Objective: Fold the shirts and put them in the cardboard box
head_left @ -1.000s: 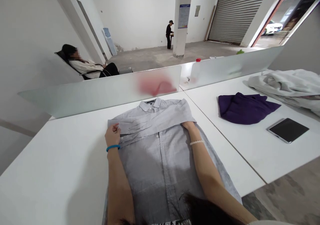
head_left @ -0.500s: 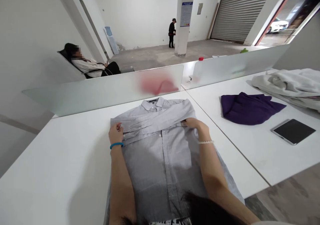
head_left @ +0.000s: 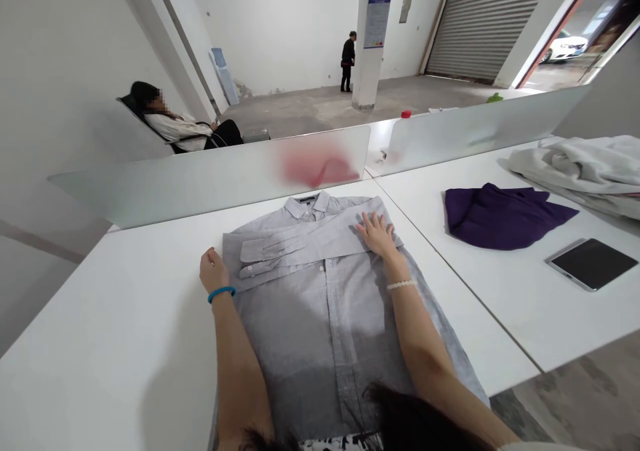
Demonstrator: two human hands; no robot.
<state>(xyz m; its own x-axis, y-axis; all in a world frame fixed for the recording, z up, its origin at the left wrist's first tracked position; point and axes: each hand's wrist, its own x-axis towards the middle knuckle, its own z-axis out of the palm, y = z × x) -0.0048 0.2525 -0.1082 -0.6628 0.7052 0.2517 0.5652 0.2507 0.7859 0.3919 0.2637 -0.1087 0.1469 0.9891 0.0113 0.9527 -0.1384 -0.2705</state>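
A grey button-up shirt (head_left: 295, 331) lies front up on the white table, collar at the far end. Its sleeves are folded across the chest, with a buttoned cuff (head_left: 255, 264) showing at the left. My right hand (head_left: 377, 234), a pale beaded bracelet on its wrist, rests with fingers spread on the folded sleeve near the shirt's right shoulder. Just off the shirt's left edge is my left hand (head_left: 214, 271), wearing a blue band. Its fingers are curled in, and nothing shows in them.
A frosted divider (head_left: 240, 177) runs along the table's far side. To the right lie a purple cloth (head_left: 500, 217), a black tablet-like device (head_left: 595, 264) and a white cloth pile (head_left: 585, 167). Beyond the divider, one person (head_left: 175, 127) sits and another (head_left: 348, 63) stands.
My left hand has let go of the cuff and moved left off the shirt. My right hand has come out from the sleeve fold and now lies spread on top of it.
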